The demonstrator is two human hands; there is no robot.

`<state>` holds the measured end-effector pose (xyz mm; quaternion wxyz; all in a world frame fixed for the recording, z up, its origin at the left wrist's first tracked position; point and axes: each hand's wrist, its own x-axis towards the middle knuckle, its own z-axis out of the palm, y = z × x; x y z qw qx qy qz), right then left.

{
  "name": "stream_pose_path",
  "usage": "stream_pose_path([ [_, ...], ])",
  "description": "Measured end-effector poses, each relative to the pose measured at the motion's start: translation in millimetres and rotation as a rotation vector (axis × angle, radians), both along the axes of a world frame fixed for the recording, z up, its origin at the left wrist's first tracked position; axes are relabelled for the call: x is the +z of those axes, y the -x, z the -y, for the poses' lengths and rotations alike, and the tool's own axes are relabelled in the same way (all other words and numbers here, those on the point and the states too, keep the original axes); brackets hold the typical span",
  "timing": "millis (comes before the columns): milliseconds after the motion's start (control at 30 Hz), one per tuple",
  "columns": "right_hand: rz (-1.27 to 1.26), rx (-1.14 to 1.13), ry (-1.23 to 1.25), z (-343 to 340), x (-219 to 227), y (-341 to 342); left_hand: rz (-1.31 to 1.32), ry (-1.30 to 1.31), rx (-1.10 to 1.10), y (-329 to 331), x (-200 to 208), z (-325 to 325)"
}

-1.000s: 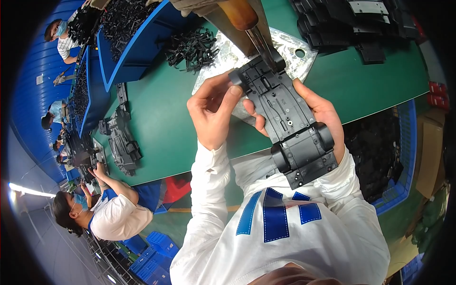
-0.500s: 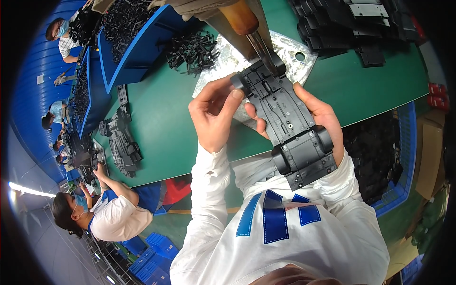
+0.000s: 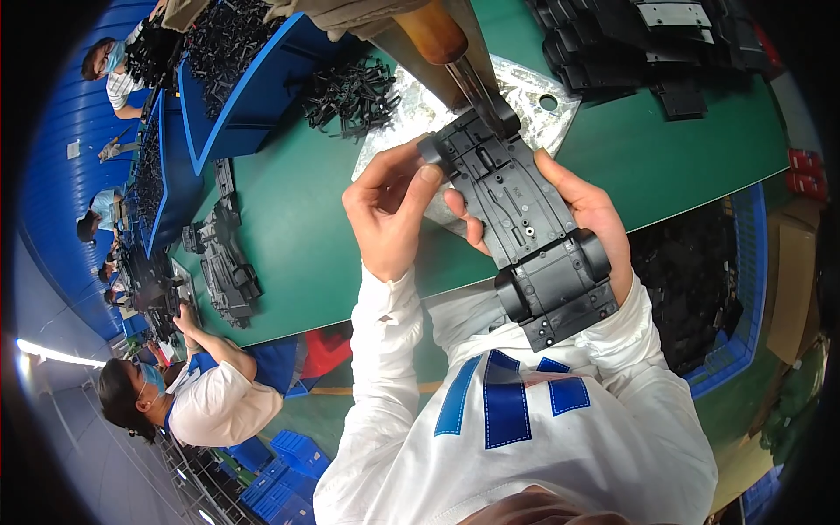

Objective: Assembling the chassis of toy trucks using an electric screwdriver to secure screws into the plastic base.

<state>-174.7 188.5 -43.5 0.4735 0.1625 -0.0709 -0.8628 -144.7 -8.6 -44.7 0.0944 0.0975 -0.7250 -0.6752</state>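
Note:
A black moulded plastic tray-like part (image 3: 516,210) is held up at a slant over the table's near edge. My right hand (image 3: 586,206) grips it from the right, thumb on its edge and fingertips showing past its left side. At the far left corner, my left hand (image 3: 389,206) has its thumb and fingers closed on the part's rounded end. Whether a small piece is also between those fingers, I cannot tell. A tool with an amber-brown handle (image 3: 430,35) and a metal shaft reaches down to the part's far end; its tip is partly hidden there.
Under the part's far end lies a shiny foil-like sheet (image 3: 547,87) on the green table (image 3: 297,210). Small black clips (image 3: 354,96) are heaped beside a blue bin (image 3: 232,131). Stacked black parts (image 3: 612,52) stand far right; a blue crate (image 3: 752,289) sits below. A co-worker (image 3: 219,394) works at left.
Both hands and the plastic part have shifted very slightly left in the picture, along with the tool. The grip looks the same.

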Motion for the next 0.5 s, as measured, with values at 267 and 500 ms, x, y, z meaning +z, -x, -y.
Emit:
stream_pose_path([
  [267, 0.005, 0.018, -0.076, -1.1, -0.6, 0.6, 0.014, -0.026, -0.01, -1.3, 0.0, 2.0],
  [500, 0.036, 0.02, -0.006, -2.0, -1.5, -0.2, 0.07, -0.064, 0.0, -3.0, -2.4, 7.1],
])
